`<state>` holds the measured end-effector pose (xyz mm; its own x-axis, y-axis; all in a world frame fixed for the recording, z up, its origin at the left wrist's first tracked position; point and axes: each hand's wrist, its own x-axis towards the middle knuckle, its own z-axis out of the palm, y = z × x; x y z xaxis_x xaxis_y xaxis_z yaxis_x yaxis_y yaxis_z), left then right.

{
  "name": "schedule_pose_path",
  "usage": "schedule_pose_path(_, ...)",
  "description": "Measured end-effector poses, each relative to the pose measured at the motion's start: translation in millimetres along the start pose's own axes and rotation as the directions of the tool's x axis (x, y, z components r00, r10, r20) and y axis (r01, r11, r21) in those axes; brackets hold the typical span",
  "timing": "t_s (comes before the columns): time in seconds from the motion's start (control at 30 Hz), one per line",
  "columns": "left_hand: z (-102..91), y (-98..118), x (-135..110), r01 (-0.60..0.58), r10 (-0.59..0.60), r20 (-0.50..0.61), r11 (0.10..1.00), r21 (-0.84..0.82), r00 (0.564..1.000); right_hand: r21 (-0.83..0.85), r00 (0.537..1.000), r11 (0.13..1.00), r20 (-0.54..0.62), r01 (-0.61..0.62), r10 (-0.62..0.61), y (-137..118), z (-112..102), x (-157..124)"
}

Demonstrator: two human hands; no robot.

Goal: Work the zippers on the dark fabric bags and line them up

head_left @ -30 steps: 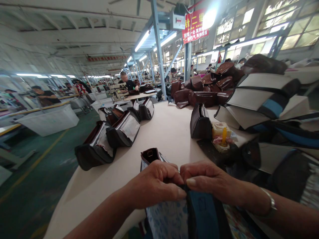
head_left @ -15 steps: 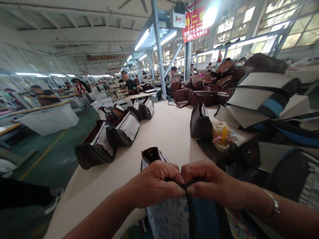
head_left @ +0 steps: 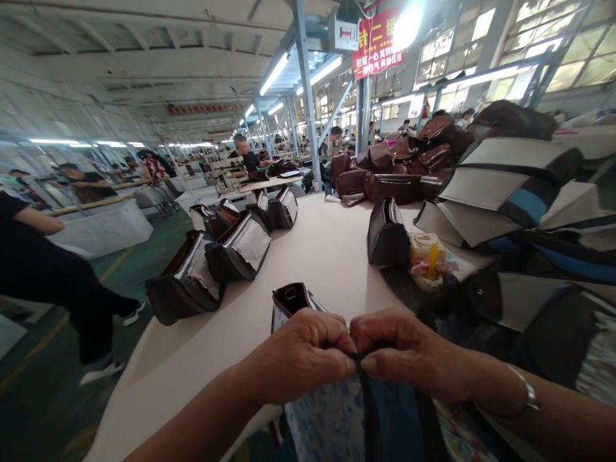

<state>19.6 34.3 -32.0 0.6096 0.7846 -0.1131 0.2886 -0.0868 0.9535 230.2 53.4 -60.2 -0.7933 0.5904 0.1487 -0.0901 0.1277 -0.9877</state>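
Note:
My left hand [head_left: 301, 356] and my right hand [head_left: 404, 350] meet at the top edge of a fabric bag [head_left: 327, 423] printed in pale blue and white, with a blue panel [head_left: 394, 420]. Both pinch a black strip of binding [head_left: 360, 366] between fingers and thumb. Most of the bag hangs below the frame. Just past my left hand lies a dark brown bag end with a small metal buckle [head_left: 291, 299], partly hidden by my fingers. A silver bracelet [head_left: 524, 390] circles my right wrist.
A cream worktable [head_left: 308, 256] holds a row of black bags with silver linings [head_left: 238, 247], one upright dark bag [head_left: 387, 234] and a wrapped packet [head_left: 427, 252]. Stacked white-and-blue bag panels [head_left: 505, 173] and brown leather bags [head_left: 389, 186] rise at right. A person in black [head_left: 52, 276] passes at left.
A person in black has walked in from the lower left and now shows in full beside the table. My hands stay pinched on the black binding, with only slight shifts.

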Motion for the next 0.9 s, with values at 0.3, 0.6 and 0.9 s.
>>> schedule_pose_path(0.3, 2.8, 5, 0, 0.061, -0.056, -0.052, 0.994, 0.093, 0.997, -0.057, 0.993, 0.994, -0.076, -0.095, 0.09, -4, 3, 1)
schedule_pose_path(0.6, 9.6, 6, 2, 0.127, -0.115, -0.086, 0.981, 0.149, 0.99, -0.188, 0.974, 0.957, 0.011, -0.222, 0.228, -12, -6, 2)
schedule_pose_path(0.9, 15.5, 7, 3, 0.157, -0.139, -0.116, 0.974, 0.164, 0.983, -0.26, 0.959, 0.926, 0.006, -0.272, 0.283, -12, -12, 0)
